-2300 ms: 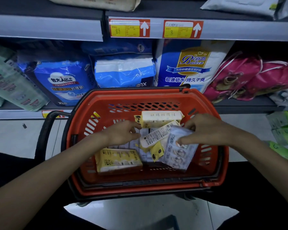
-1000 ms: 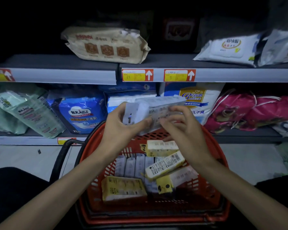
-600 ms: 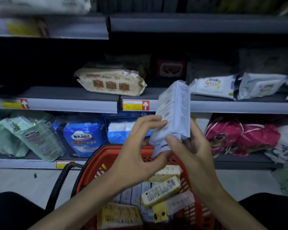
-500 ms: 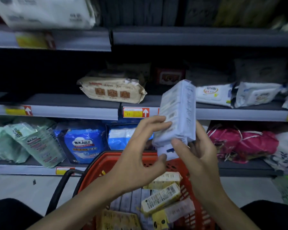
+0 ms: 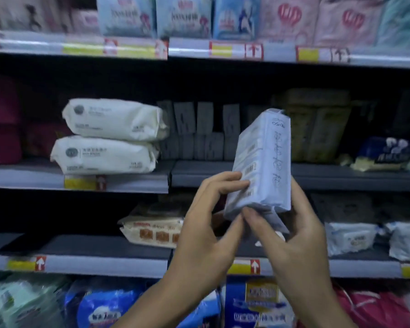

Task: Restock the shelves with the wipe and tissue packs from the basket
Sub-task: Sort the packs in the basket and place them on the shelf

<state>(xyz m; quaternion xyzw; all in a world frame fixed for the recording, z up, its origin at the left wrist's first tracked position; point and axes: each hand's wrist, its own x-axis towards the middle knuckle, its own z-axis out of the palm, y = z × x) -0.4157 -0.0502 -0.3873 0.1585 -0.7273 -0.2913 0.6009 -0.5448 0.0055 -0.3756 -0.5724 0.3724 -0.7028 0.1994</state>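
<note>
I hold a pale blue tissue pack (image 5: 264,159) upright in front of the shelves, its lower end gripped by both hands. My left hand (image 5: 206,223) pinches its left lower side and my right hand (image 5: 291,235) cups its bottom and right side. The pack stands level with the middle shelf (image 5: 223,172), just before a row of grey upright packs (image 5: 199,131) at the back of that shelf. The basket is out of view.
Two white wipe packs (image 5: 109,138) lie stacked on the middle shelf's left. A beige pack (image 5: 152,228) and white wipe packs (image 5: 350,237) lie on the shelf below. Pink and blue packs (image 5: 234,15) line the top shelf. Blue and pink bags (image 5: 258,304) fill the bottom.
Both hands lifted the pale blue pack out of the basket and turned it upright. The view tilted up, so the basket dropped out of sight and higher shelves appeared.
</note>
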